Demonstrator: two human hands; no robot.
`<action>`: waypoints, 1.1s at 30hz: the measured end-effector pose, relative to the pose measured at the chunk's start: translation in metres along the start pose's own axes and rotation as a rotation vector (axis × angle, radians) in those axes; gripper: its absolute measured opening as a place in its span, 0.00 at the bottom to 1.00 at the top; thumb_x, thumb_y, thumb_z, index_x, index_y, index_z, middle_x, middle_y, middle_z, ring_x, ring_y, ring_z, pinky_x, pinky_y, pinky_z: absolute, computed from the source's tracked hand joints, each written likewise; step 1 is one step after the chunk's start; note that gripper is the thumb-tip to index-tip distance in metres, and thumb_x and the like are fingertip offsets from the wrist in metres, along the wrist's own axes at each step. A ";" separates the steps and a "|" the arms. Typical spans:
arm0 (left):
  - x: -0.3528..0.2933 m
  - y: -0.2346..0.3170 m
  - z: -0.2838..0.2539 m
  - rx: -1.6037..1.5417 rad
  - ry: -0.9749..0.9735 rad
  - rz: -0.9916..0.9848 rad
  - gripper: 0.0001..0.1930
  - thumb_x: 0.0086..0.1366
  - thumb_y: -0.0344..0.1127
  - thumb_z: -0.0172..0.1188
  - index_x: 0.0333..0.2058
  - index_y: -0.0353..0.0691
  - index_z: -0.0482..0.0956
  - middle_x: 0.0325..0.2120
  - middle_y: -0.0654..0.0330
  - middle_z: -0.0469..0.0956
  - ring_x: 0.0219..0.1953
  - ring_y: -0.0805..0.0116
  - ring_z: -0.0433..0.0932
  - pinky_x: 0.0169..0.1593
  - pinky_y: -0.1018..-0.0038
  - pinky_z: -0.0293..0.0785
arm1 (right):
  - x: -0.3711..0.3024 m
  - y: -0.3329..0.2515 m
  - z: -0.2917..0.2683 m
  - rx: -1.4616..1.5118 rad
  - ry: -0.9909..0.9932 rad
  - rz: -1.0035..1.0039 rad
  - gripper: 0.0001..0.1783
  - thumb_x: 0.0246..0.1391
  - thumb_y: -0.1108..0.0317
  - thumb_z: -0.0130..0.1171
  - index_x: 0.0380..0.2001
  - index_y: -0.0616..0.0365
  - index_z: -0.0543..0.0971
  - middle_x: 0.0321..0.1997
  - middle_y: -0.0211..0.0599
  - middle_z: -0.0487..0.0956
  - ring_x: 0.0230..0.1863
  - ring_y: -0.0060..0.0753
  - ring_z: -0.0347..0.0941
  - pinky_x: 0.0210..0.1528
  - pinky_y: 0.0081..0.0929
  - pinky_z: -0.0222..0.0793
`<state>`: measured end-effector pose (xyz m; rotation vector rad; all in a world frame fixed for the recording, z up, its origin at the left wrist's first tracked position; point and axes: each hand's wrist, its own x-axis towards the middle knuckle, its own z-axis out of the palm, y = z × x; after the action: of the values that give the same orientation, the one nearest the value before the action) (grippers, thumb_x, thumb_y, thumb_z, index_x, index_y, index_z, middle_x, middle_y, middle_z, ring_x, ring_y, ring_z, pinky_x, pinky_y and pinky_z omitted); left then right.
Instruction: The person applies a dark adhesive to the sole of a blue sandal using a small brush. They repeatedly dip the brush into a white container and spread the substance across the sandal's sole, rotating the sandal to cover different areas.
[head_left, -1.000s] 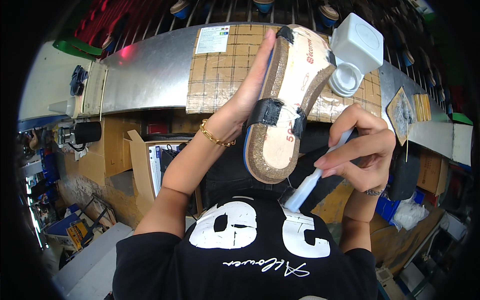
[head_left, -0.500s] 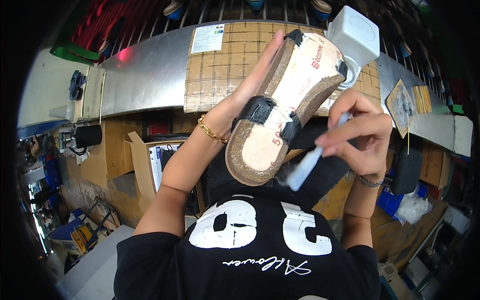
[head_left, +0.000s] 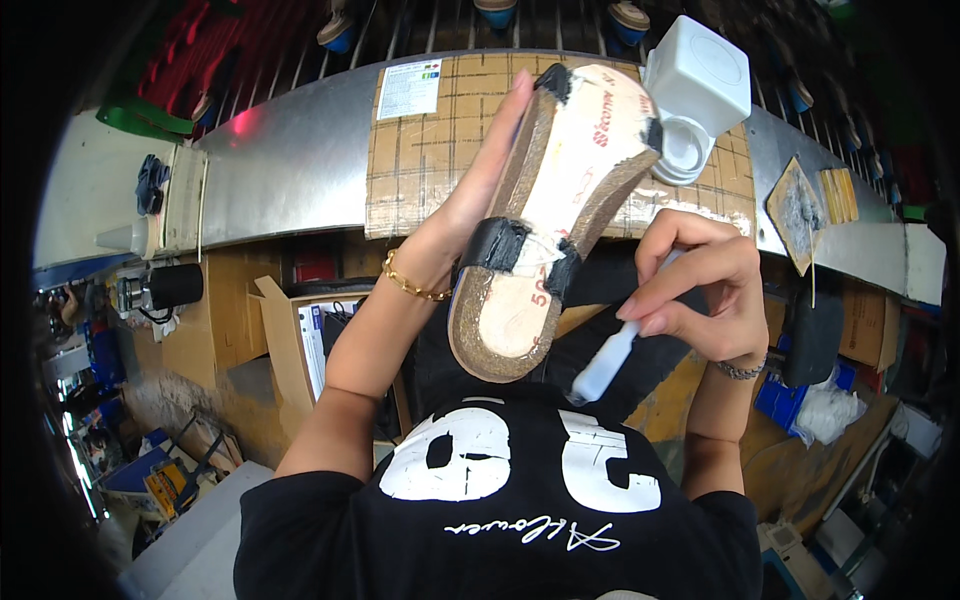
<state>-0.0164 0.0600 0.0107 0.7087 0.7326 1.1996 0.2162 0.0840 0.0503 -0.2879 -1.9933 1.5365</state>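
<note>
A sandal (head_left: pixel 565 190) is tilted bottom side up in front of me, its pale underside framed by brown cork-like edges. Black strap ends are folded over onto that underside. My left hand (head_left: pixel 484 190) is closed around the sandal's left side from beneath, with most of its fingers hidden behind. To the right, my right hand (head_left: pixel 705 285) pinches a small brush (head_left: pixel 606 365) by its pale handle. The brush points down and to the left, its dark bristle end low beside the sandal's rounded near end and apart from it.
A film-wrapped carton (head_left: pixel 440 190) lies on the metal bench (head_left: pixel 275 170), carrying a white square plastic pot (head_left: pixel 697 75) with a round spout. On the right are a stained diamond-shaped board (head_left: pixel 797 215) and yellowish strips (head_left: pixel 839 195). Behind runs a rod rack holding shoes (head_left: pixel 629 22).
The sandal has shifted a little left in my left hand. My right hand and the brush have also moved left and slightly down, and the brush tip now sits lower, farther from the sole.
</note>
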 end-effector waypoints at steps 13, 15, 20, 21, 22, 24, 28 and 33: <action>-0.059 0.042 -0.064 -0.201 0.419 0.051 0.29 0.73 0.52 0.47 0.57 0.31 0.74 0.45 0.51 0.83 0.45 0.65 0.82 0.54 0.69 0.78 | 0.060 0.017 0.042 -0.500 0.463 -0.097 0.13 0.39 0.80 0.71 0.32 0.52 0.90 0.29 0.34 0.76 0.31 0.28 0.73 0.33 0.23 0.68; -0.074 0.048 -0.138 -0.381 0.156 0.244 0.18 0.68 0.39 0.55 0.48 0.30 0.80 0.45 0.51 0.83 0.45 0.61 0.82 0.53 0.66 0.79 | 0.054 0.015 0.031 -0.399 0.615 -0.063 0.10 0.42 0.81 0.71 0.32 0.61 0.88 0.32 0.33 0.75 0.36 0.28 0.71 0.42 0.23 0.67; -0.032 0.139 -0.226 -0.363 0.497 0.442 0.30 0.66 0.57 0.60 0.53 0.35 0.74 0.42 0.48 0.80 0.39 0.59 0.83 0.40 0.69 0.85 | 0.021 0.042 -0.011 -0.226 0.847 0.076 0.06 0.59 0.77 0.62 0.39 0.66 0.84 0.40 0.33 0.74 0.40 0.23 0.68 0.44 0.18 0.63; -0.024 0.158 -0.261 -0.422 0.553 0.459 0.32 0.63 0.58 0.62 0.53 0.35 0.74 0.43 0.48 0.79 0.40 0.59 0.82 0.40 0.70 0.85 | 0.019 0.047 -0.010 -0.213 0.835 0.095 0.06 0.59 0.77 0.63 0.39 0.66 0.83 0.42 0.33 0.73 0.40 0.23 0.68 0.44 0.18 0.64; -0.012 0.176 -0.296 -0.483 0.599 0.466 0.34 0.61 0.59 0.64 0.53 0.35 0.74 0.44 0.48 0.78 0.40 0.60 0.81 0.40 0.71 0.86 | 0.017 0.055 -0.009 -0.206 0.834 0.119 0.07 0.59 0.76 0.63 0.40 0.66 0.83 0.43 0.33 0.73 0.40 0.22 0.68 0.43 0.18 0.64; 0.009 0.206 -0.356 -0.662 0.550 0.409 0.31 0.58 0.57 0.70 0.47 0.36 0.76 0.41 0.49 0.80 0.40 0.56 0.82 0.40 0.69 0.86 | 0.018 0.058 -0.008 -0.201 0.815 0.144 0.08 0.57 0.76 0.65 0.40 0.66 0.83 0.46 0.34 0.73 0.40 0.21 0.69 0.43 0.18 0.65; 0.030 0.232 -0.444 -0.671 0.868 0.536 0.26 0.61 0.55 0.68 0.50 0.45 0.77 0.51 0.51 0.77 0.55 0.48 0.74 0.56 0.53 0.78 | 0.014 0.053 -0.012 -0.179 0.743 0.151 0.11 0.54 0.77 0.68 0.41 0.67 0.83 0.54 0.39 0.70 0.40 0.21 0.70 0.41 0.18 0.69; 0.034 0.208 -0.451 -0.470 1.182 0.613 0.31 0.72 0.62 0.44 0.60 0.45 0.71 0.59 0.53 0.72 0.59 0.46 0.72 0.65 0.47 0.63 | -0.009 0.059 -0.020 -0.112 0.768 0.167 0.09 0.53 0.78 0.67 0.39 0.66 0.83 0.53 0.40 0.72 0.41 0.22 0.71 0.38 0.17 0.69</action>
<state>-0.4894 0.1800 -0.0869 -0.2961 1.1505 2.2956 0.2235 0.1135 -0.0050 -0.9507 -1.4563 1.1504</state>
